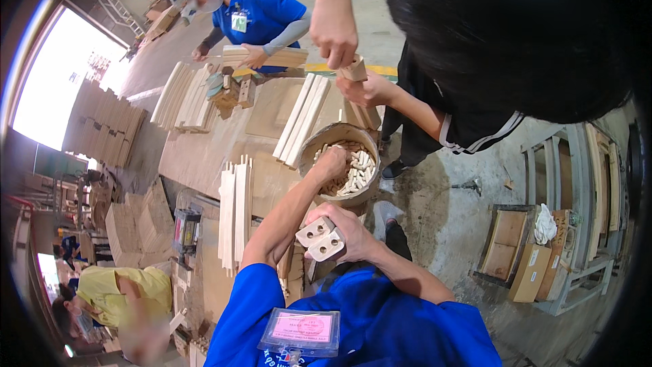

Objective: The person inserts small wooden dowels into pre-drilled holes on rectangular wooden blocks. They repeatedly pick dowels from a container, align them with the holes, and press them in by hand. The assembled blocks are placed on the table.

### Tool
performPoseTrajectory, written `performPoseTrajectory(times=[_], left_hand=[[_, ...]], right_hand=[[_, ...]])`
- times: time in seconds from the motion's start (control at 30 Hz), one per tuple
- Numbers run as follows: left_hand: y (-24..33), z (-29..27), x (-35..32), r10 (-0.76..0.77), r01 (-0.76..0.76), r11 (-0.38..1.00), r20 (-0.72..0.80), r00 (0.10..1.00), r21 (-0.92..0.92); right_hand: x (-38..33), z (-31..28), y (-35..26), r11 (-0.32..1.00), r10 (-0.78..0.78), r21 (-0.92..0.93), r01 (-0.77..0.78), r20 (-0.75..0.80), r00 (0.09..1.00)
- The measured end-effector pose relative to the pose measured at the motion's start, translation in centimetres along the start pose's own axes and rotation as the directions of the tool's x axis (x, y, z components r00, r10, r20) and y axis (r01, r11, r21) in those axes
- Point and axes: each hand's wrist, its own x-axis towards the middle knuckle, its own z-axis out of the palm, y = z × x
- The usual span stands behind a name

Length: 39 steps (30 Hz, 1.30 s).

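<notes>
My left hand (pixel 332 162) reaches into a round bucket (pixel 370 137) of short wooden dowels (pixel 361 168). Its fingers are curled down among the dowels, and the fingertips are hidden. Close to my body, my right hand (pixel 352 231) is closed around two pale wooden blocks (pixel 322 239) held side by side, with round holes in the faces turned up. Across the bucket, a person in black holds a similar wooden block (pixel 353 68) in one hand, with the other fist just above it.
Long wooden strips (pixel 303 119) lie beside the bucket on the worktable (pixel 197 156), with another bundle (pixel 236 214) nearer me. A person in blue (pixel 265 10) handles strips at the far side. At right stand a metal rack (pixel 570 278) and cardboard boxes (pixel 531 272).
</notes>
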Motion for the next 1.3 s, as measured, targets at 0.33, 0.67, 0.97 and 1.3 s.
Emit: performPoseTrajectory(times=[0.33, 0.67, 0.97, 1.3], left_hand=[[1.2, -13.2, -21.4, -0.167, -0.301, 0.721, -0.579, 0.798, -0.624], [3.8, -12.6, -33.3, -0.211, -0.181, 0.789, -0.536, 0.818, -0.587], [5.0, -16.5, -32.7, -0.025, -0.009, 0.993, -0.286, 0.958, -0.119], [-1.1, -15.8, -24.3, 0.136, -0.267, 0.668, -0.238, 0.962, -0.694]], right_hand=[[0.4, 1.9, 1.7, 0.995, 0.07, -0.07, -0.068, 0.027, 0.997], [2.3, 4.4, 0.9, 0.988, 0.154, -0.037, -0.15, 0.168, 0.974], [2.7, 5.4, 1.3, 0.989, 0.136, -0.076, -0.125, 0.156, 0.978], [1.0, 1.1, 0.2, 0.999, 0.049, -0.014, -0.048, 0.098, 0.994]])
